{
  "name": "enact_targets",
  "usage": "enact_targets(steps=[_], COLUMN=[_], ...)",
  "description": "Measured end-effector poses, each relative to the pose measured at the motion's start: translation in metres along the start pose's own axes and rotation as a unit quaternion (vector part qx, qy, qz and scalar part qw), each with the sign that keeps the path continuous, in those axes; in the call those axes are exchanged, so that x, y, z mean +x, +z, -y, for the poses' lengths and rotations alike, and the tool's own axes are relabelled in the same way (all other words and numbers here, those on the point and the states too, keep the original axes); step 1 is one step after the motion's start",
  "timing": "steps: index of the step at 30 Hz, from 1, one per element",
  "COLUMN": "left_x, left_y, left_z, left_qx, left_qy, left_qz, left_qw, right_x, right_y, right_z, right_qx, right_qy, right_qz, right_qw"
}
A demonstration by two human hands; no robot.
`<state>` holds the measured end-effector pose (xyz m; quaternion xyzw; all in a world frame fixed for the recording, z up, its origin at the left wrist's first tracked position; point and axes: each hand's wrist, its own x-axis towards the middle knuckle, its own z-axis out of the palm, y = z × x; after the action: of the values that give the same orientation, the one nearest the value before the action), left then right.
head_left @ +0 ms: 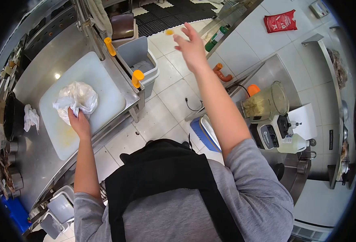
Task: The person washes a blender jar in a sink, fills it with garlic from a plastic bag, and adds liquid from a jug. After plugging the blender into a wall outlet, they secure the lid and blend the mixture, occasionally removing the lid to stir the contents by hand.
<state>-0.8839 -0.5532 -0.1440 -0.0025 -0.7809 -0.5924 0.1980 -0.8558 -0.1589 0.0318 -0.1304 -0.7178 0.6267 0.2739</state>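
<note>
Evidently, your left hand (79, 123) pinches the bunched neck of the plastic bag (85, 94), which rests on the cutting board (110, 94) atop the tabletop (28, 151). The neck is gathered; no knot is discernible, so closure seems incomplete. Your right hand (193, 50), fingers spread, is raised near a small yellow piece (169, 32), possibly airborne.

At right, a blender (270, 105) with pale contents, next to a translucent jug (291, 144). Above, a red packet (281, 21) against white tiles (248, 42), near a green bottle (217, 38). At left, a white cloth (31, 117) beside a black pot (13, 117) on the counter (30, 155).
</note>
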Motion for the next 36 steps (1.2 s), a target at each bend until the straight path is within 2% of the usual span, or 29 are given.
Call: enact_targets(steps=[1, 4, 6, 7, 8, 9, 11, 12, 14, 16, 17, 19, 20, 22, 23, 25, 26, 27, 28, 29, 30, 31, 32, 34, 35, 36], left_x=[-0.002, -0.008, -0.021, -0.025, -0.027, -0.032, -0.034, -0.031, -0.020, -0.013, -0.009, -0.005, -0.007, -0.015, -0.022, -0.025, -0.026, -0.025, -0.024, -0.022, -0.020, -0.018, -0.017, -0.013, -0.009, -0.010], left_y=[-0.001, -0.018, -0.035, -0.043, -0.050, -0.052, -0.065, -0.070, -0.077, -0.080, -0.077, -0.077, -0.075, -0.068, -0.066, -0.066, -0.069, -0.074, -0.079, -0.083, -0.087, -0.089, -0.093, -0.102, -0.108, -0.108], left_z=[0.001, 0.004, 0.002, -0.017, -0.039, -0.046, -0.060, -0.065, -0.079, -0.095, -0.105, -0.107, -0.107, -0.111, -0.116, -0.122, -0.122, -0.115, -0.116, -0.120, -0.123, -0.124, -0.127, -0.132, -0.114, -0.120], left_qx=[0.003, -0.048, -0.039, 0.115, 0.267, 0.287, 0.328, 0.349, 0.348, 0.343, 0.321, 0.308, 0.308, 0.243, 0.256, 0.284, 0.310, 0.355, 0.356, 0.325, 0.292, 0.322, 0.324, 0.444, 0.589, 0.591], left_qy=[0.001, -0.010, 0.164, 0.235, 0.294, 0.261, 0.235, 0.229, 0.238, 0.251, 0.293, 0.355, 0.356, 0.373, 0.321, 0.313, 0.306, 0.253, 0.249, 0.224, 0.197, 0.165, 0.158, 0.059, 0.140, 0.136], left_qz=[-0.002, -0.042, 0.078, 0.087, 0.098, 0.099, 0.151, 0.167, 0.185, 0.211, 0.232, 0.280, 0.279, 0.335, 0.379, 0.391, 0.406, 0.437, 0.436, 0.379, 0.317, 0.275, 0.270, 0.267, 0.375, 0.372], left_qw=[1.000, 0.998, 0.983, 0.961, 0.913, 0.916, 0.903, 0.893, 0.887, 0.880, 0.870, 0.837, 0.837, 0.830, 0.829, 0.818, 0.804, 0.787, 0.788, 0.837, 0.880, 0.891, 0.893, 0.853, 0.702, 0.703], right_x=[-0.002, -0.022, -0.068, -0.092, -0.121, -0.150, -0.194, -0.191, -0.189, -0.151, -0.144, -0.136, -0.136, -0.143, -0.144, -0.141, -0.135, -0.127, -0.121, -0.116, -0.112, -0.110, -0.110, -0.112, -0.115, -0.118], right_y=[0.008, -0.008, -0.032, -0.054, -0.074, -0.090, -0.109, -0.102, -0.090, -0.003, 0.027, 0.092, 0.121, 0.180, 0.196, 0.220, 0.226, 0.228, 0.230, 0.233, 0.235, 0.238, 0.240, 0.247, 0.251, 0.255], right_z=[-0.013, -0.098, -0.143, -0.190, -0.218, -0.219, -0.231, -0.230, -0.216, -0.105, -0.077, -0.017, 0.002, 0.005, 0.001, -0.014, -0.021, -0.027, -0.030, -0.032, -0.030, -0.028, -0.027, -0.010, -0.013, -0.018], right_qx=[-0.004, -0.105, -0.182, -0.252, -0.268, -0.360, -0.432, -0.430, -0.296, -0.202, -0.119, -0.038, -0.043, 0.048, 0.051, -0.163, -0.161, -0.317, -0.460, -0.457, -0.481, -0.502, -0.498, -0.490, -0.487, -0.448], right_qy=[0.030, 0.066, 0.056, 0.007, 0.104, 0.104, 0.140, 0.136, 0.204, 0.064, 0.014, -0.081, -0.149, -0.235, -0.235, -0.253, -0.256, -0.318, -0.367, -0.369, -0.404, -0.438, -0.443, -0.464, -0.467, -0.463], right_qz=[-0.025, 0.045, 0.125, 0.158, 0.185, 0.221, 0.182, 0.192, 0.144, 0.176, 0.212, 0.320, 0.364, 0.389, 0.391, 0.562, 0.565, 0.604, 0.617, 0.621, 0.570, 0.517, 0.522, 0.451, 0.454, 0.439], right_qw=[0.999, 0.991, 0.974, 0.955, 0.940, 0.900, 0.872, 0.872, 0.922, 0.961, 0.970, 0.943, 0.918, 0.889, 0.888, 0.771, 0.768, 0.659, 0.523, 0.519, 0.530, 0.537, 0.532, 0.584, 0.582, 0.626])
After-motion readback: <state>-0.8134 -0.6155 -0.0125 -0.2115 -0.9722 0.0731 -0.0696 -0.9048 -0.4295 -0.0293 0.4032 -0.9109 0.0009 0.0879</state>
